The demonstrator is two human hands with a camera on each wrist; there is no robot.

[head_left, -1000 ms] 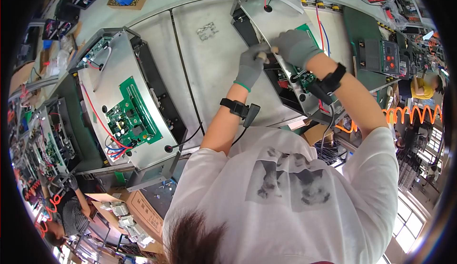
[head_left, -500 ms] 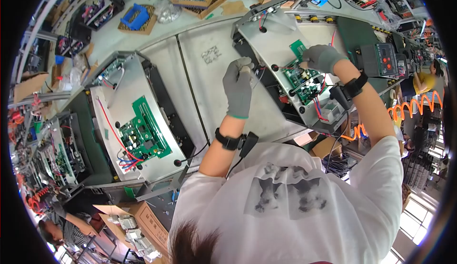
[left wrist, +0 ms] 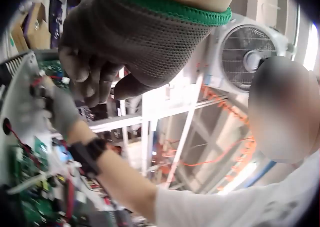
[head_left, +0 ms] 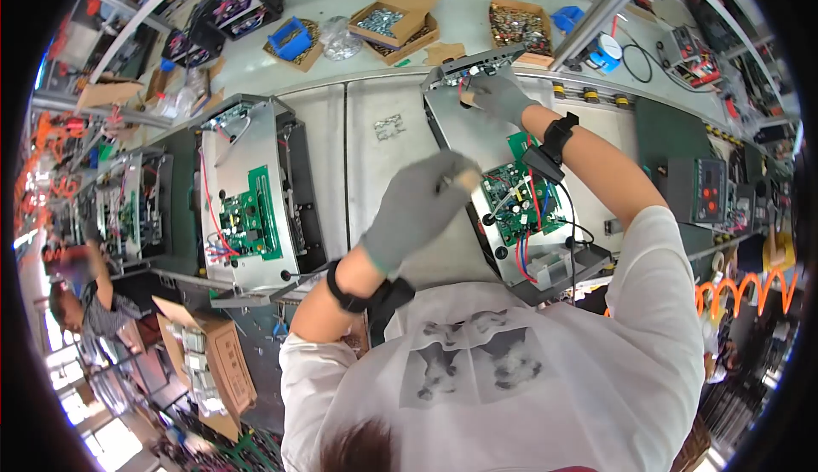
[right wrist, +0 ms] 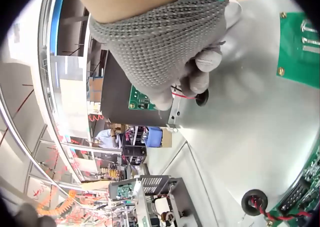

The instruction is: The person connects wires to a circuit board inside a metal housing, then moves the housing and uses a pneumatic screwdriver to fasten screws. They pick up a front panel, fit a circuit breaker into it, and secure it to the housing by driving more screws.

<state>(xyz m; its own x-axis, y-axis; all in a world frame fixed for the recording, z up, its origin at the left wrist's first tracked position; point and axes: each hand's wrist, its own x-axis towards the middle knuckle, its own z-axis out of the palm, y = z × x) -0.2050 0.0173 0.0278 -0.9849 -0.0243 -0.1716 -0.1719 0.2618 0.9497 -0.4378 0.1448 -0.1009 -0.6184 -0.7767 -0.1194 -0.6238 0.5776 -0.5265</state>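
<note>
My gloved right hand [head_left: 498, 99] is at the far end of the metal chassis [head_left: 452, 127] on the right. Its curled fingers [right wrist: 200, 79] close around a red wire [right wrist: 183, 95], which runs from a small green board [right wrist: 140, 100] to a black grommet [right wrist: 202, 98]. Closer to the body, my gloved left hand [head_left: 422, 208] hovers beside the chassis, fingers bent and blurred. I cannot tell whether it holds anything. A populated circuit board [head_left: 515, 208] on the chassis carries red and blue wires and a white strip [head_left: 511, 189].
A second chassis [head_left: 256, 148] with a green board stands to the left. Small metal parts [head_left: 389, 127] lie on the bench between them. Behind are cartons of hardware [head_left: 520, 29] and a blue bin [head_left: 291, 39]. A control box [head_left: 700, 189] sits at right.
My right hand has moved from the circuit board to the chassis's far end. My left hand has come back toward the body, lower in the head view. The head view has shifted.
</note>
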